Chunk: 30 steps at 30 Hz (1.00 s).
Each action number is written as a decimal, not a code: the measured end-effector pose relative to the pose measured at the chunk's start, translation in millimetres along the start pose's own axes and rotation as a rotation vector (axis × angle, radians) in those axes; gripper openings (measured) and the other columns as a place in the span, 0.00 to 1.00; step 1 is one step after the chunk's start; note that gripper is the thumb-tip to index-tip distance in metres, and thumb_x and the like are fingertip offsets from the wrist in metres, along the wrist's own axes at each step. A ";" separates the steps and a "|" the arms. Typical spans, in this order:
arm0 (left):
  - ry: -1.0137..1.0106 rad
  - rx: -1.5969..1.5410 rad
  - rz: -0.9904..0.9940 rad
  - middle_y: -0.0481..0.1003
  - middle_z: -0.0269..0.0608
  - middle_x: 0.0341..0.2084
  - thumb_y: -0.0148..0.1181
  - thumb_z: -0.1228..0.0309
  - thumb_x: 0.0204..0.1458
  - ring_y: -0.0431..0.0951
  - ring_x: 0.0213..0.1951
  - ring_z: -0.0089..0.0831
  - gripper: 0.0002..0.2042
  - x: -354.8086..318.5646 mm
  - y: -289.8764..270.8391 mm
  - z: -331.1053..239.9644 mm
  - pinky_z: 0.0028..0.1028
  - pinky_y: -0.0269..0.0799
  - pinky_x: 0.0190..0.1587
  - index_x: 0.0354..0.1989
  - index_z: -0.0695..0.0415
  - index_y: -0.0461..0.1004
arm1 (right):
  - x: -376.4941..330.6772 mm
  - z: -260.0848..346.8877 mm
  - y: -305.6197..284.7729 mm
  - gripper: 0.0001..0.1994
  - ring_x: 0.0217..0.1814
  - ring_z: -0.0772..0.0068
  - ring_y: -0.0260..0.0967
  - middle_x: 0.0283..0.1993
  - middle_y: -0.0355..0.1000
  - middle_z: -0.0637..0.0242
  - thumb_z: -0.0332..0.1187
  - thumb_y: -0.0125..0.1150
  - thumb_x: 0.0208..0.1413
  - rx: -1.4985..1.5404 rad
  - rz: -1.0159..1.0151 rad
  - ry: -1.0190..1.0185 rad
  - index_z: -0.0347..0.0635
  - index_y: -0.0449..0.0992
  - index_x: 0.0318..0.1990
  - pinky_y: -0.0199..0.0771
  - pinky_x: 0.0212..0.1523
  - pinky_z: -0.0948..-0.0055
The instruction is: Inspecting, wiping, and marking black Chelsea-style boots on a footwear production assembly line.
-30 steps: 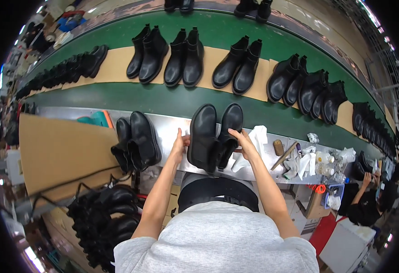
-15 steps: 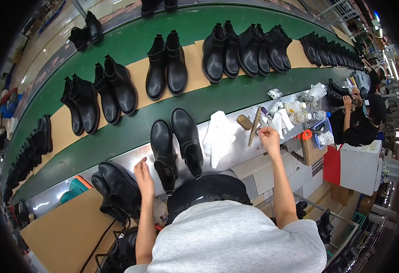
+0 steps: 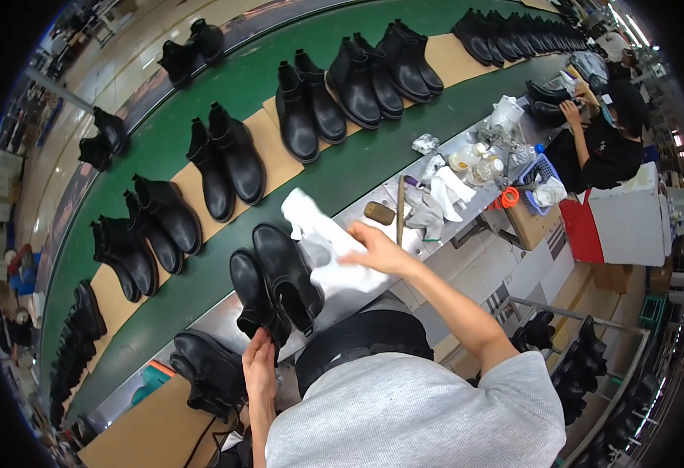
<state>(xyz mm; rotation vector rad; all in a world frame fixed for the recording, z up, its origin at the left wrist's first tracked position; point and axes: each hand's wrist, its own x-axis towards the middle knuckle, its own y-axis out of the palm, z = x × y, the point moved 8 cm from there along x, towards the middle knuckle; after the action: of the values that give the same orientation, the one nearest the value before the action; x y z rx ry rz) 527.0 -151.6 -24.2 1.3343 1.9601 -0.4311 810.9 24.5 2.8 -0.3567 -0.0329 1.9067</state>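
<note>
My right hand [image 3: 374, 251] grips a white cloth [image 3: 314, 222], which is lifted and partly blurred beside a pair of black ankle boots. The right boot [image 3: 278, 257] of this pair stands on the metal ledge in front of me, toe pointing away. Beside it is the left boot [image 3: 250, 279]. My left hand [image 3: 259, 365] is at the heel end of the left boot, fingers stretched out; whether it presses on the leather I cannot tell. Another pair of black boots [image 3: 205, 363] stands left of that hand.
Rows of black boots [image 3: 236, 160] stand on tan cardboard [image 3: 270, 129] along the green belt [image 3: 389, 144]. On the ledge's right lie a brush-like block [image 3: 379, 213], a stick [image 3: 400, 214], grey gloves [image 3: 426, 214], bottles [image 3: 486, 168] and a blue basket [image 3: 543, 183]. A co-worker [image 3: 599, 148] handles boots farther right.
My right hand has moved left from near the stick and taken up the white cloth. My left hand has come to the left boot's heel end. The view has shifted.
</note>
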 end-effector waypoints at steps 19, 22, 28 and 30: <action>0.018 -0.187 0.164 0.68 0.42 0.47 0.46 0.72 0.57 0.68 0.49 0.30 0.15 100.8 87.8 -14.0 0.27 0.63 0.52 0.52 0.63 0.64 | -81.3 -191.4 -338.5 0.12 0.17 0.67 0.66 0.28 0.71 0.62 0.40 0.55 0.54 0.969 -1.000 0.067 0.52 0.67 0.45 0.68 0.15 0.68; 0.087 -0.124 0.205 0.69 0.42 0.46 0.46 0.72 0.57 0.69 0.48 0.30 0.14 93.9 90.8 -14.6 0.27 0.63 0.51 0.51 0.63 0.65 | -69.0 -195.7 -350.4 0.14 0.25 0.62 0.72 0.31 0.73 0.56 0.39 0.54 0.54 0.979 -0.801 0.103 0.51 0.67 0.47 0.74 0.22 0.67; 0.226 -0.066 0.167 0.70 0.42 0.44 0.46 0.72 0.57 0.70 0.46 0.30 0.13 71.4 70.2 -11.1 0.27 0.65 0.49 0.49 0.62 0.67 | -115.2 -141.3 -242.2 0.23 0.47 0.58 0.65 0.48 0.65 0.55 0.23 0.46 0.51 -0.234 -0.917 -0.100 0.40 0.60 0.58 0.66 0.49 0.66; 0.262 -0.050 0.135 0.70 0.42 0.44 0.47 0.72 0.57 0.70 0.45 0.29 0.13 56.9 61.0 -4.1 0.26 0.65 0.48 0.48 0.62 0.67 | -134.2 -122.1 -208.0 0.25 0.51 0.52 0.61 0.47 0.63 0.50 0.21 0.45 0.48 -0.612 -0.888 -0.142 0.41 0.60 0.58 0.61 0.53 0.63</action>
<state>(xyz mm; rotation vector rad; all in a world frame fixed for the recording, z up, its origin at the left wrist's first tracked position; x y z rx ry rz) 568.7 -86.2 -55.0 1.5432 2.0575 -0.1465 1074.9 -42.2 -42.4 -0.5043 -0.7563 0.9962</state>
